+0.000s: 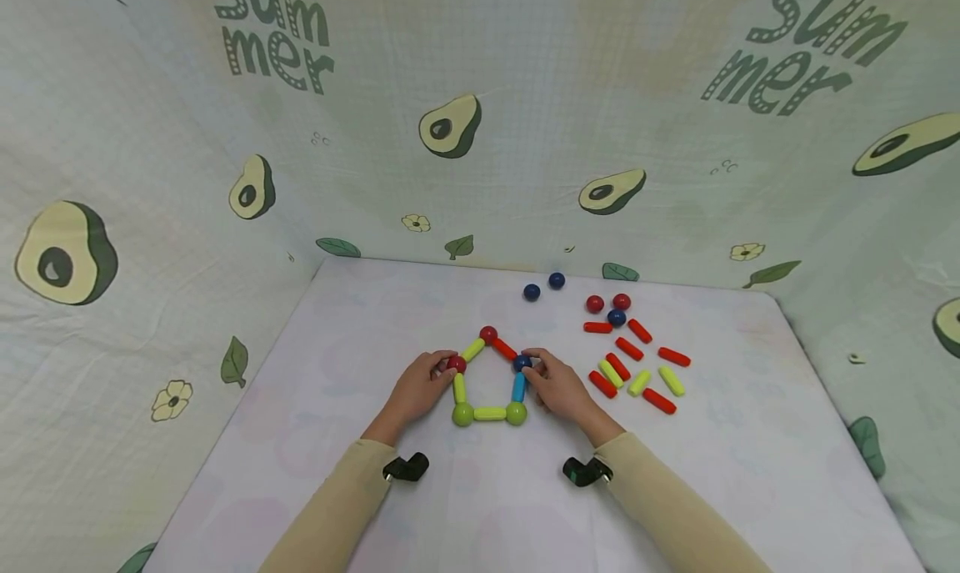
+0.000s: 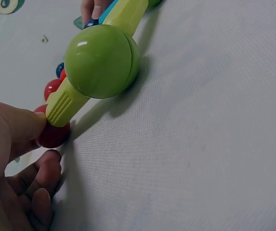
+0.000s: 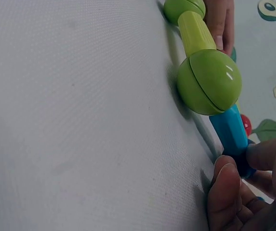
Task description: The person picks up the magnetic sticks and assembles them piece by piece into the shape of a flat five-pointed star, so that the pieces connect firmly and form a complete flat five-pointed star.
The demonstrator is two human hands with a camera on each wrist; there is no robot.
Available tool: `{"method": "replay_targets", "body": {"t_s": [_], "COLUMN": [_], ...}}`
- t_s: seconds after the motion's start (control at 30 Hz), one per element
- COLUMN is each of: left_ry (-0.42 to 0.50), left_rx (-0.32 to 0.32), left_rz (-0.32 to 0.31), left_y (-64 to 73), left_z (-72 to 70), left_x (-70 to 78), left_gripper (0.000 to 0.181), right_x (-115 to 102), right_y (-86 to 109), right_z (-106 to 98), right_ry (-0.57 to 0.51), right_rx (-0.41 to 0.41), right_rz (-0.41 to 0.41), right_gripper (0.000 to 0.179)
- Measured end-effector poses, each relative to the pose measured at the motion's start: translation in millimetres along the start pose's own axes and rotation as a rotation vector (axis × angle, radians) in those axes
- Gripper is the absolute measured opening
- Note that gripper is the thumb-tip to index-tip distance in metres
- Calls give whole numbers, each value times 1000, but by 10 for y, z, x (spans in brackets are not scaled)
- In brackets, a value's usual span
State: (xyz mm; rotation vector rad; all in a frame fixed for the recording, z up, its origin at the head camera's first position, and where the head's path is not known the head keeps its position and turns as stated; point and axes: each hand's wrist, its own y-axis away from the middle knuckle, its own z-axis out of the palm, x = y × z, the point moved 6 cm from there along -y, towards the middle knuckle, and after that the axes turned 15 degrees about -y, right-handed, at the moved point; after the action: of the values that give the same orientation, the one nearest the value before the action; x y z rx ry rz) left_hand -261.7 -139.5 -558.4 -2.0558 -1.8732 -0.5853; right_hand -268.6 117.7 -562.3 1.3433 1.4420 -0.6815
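A house-shaped ring of rods and balls lies mid-table in the head view. A red ball (image 1: 488, 334) forms its peak, with a yellow-green rod (image 1: 473, 350) and a red rod (image 1: 505, 350) sloping down from it. My left hand (image 1: 418, 387) pinches the red ball (image 1: 457, 364) at the left corner. At the right corner, my right hand (image 1: 557, 384) pinches a dark blue ball (image 1: 522, 363) above a blue rod (image 1: 519, 387). Two green balls, left (image 1: 462, 414) and right (image 1: 516, 413), make the near corners, joined by a yellow-green rod (image 1: 490, 413).
Loose red rods (image 1: 660, 401) and yellow-green rods (image 1: 672, 380) lie scattered right of my right hand. Behind them sit two red balls (image 1: 622, 302) and a dark blue ball (image 1: 617, 318). Two more blue balls (image 1: 532, 292) rest near the back edge, before the printed cloth (image 1: 525, 181).
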Motion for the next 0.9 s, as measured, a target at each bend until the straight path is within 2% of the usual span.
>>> {"method": "replay_targets", "body": {"t_s": [0.27, 0.43, 0.53, 0.63, 0.7, 0.77, 0.83, 0.9], "left_ry": [22, 10, -1, -57, -121, -230, -349, -455], "left_rx": [0, 23, 75, 165, 217, 235, 207, 158], "left_rz": [-5, -25, -40, -42, 2, 78, 205, 322], "left_y": [20, 23, 14, 50, 116, 229, 352, 461], "left_z": [-10, -37, -59, -95, -120, -125, -94, -5], "left_x": [15, 23, 28, 72, 180, 334, 542, 718], "left_gripper": [39, 40, 41, 48, 51, 51, 49, 48], "right_x": [12, -17, -51, -73, -69, -45, -3, 42], "right_y": [42, 156, 258, 370, 440, 497, 535, 553], "right_z": [-51, -222, -403, -605, -732, -817, -873, -895], "right_ry": [-17, 63, 137, 228, 312, 409, 501, 552], "right_rx": [7, 44, 86, 127, 152, 169, 179, 178], "right_rz": [-9, -37, -61, -82, -88, -95, -93, -88], "right_gripper": [46, 42, 37, 35, 35, 36, 39, 42]}}
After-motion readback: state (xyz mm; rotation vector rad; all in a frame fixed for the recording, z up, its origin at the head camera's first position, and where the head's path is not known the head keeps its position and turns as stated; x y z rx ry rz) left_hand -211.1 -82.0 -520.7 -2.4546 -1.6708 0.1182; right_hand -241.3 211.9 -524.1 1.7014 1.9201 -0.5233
